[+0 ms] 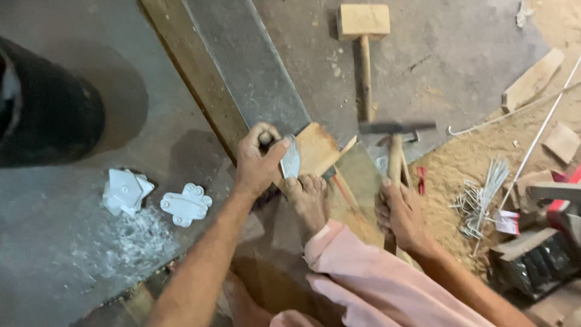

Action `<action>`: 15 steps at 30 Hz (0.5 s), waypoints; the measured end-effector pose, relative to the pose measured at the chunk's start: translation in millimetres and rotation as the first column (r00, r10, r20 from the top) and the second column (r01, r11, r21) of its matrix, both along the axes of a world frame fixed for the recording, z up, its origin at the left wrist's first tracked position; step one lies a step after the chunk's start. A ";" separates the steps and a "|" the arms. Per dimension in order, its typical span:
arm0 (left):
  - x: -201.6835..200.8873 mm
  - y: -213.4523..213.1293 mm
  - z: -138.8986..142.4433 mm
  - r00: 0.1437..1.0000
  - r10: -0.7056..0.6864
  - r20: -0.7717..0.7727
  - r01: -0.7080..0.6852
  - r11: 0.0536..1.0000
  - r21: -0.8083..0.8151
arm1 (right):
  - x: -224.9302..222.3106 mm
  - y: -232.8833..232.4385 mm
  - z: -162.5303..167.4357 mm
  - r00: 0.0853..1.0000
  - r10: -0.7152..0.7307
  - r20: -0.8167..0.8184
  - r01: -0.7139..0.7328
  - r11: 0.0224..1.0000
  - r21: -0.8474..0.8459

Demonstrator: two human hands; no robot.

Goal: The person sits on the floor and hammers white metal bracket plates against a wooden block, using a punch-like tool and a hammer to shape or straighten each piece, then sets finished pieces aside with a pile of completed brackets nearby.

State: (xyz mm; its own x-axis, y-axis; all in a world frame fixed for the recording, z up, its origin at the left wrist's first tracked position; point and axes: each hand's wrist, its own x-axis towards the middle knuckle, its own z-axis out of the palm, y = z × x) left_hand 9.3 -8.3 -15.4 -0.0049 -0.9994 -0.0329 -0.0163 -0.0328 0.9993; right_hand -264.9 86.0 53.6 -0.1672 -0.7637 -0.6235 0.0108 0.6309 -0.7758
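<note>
Head view shows a small metal plate (pixel 291 158) held upright against a wooden block (pixel 316 149), pinched between the left hand's (pixel 257 162) thumb and curled fingers (pixel 266 132); a bare foot (pixel 308 200) pins the block on the floor. The right hand (pixel 402 218) grips a hammer (pixel 394 136), its head level with the plate, to its right and apart from it. No strike shows; shaping looks barely begun. Cut white plates (pixel 184 204) lie left.

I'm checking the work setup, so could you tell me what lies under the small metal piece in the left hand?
The metal piece, pinched by the left hand, rests on a wooden block. The contact point underneath is covered.
</note>
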 end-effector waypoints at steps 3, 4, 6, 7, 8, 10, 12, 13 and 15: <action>-3.1 4.0 9.9 0.911 0.090 0.403 -0.100 0.995 0.004 | -14.2 19.7 -26.7 0.983 -0.163 0.090 0.144 0.972 0.186; -2.8 6.9 13.8 0.859 0.081 0.505 -0.033 0.994 -0.103 | -19.9 26.6 -37.2 0.984 -0.167 0.067 0.144 0.953 0.265; -4.9 13.0 21.1 0.800 0.085 0.594 0.038 0.981 -0.193 | -32.4 37.7 -56.4 0.997 0.008 -0.082 0.012 0.971 0.239; -9.9 15.5 23.9 0.804 0.090 0.588 0.026 0.982 -0.186 | -37.9 40.1 -62.3 0.960 0.172 -0.219 -0.142 0.979 0.149; -13.4 17.6 26.4 0.802 0.104 0.588 0.006 0.983 -0.182 | -43.0 40.2 -68.8 0.879 0.320 -0.353 -0.315 0.946 0.072; -25.8 26.4 29.4 0.926 0.105 0.363 -0.122 0.992 0.023 | -46.5 40.6 -82.5 0.826 0.335 -0.454 -0.290 0.942 0.168; -24.7 42.4 30.6 0.909 0.191 0.370 -0.204 0.979 -0.002 | -50.7 43.0 -91.8 0.831 0.360 -0.424 -0.303 0.932 0.197; -19.0 53.0 30.6 0.901 0.228 0.370 -0.240 0.971 -0.014 | -52.3 43.5 -94.6 0.761 0.408 -0.504 -0.359 0.912 0.197; 16.6 71.8 28.2 0.790 0.434 0.432 -0.465 0.884 -0.039 | -54.9 46.1 -99.8 0.706 0.419 -0.571 -0.398 0.902 0.170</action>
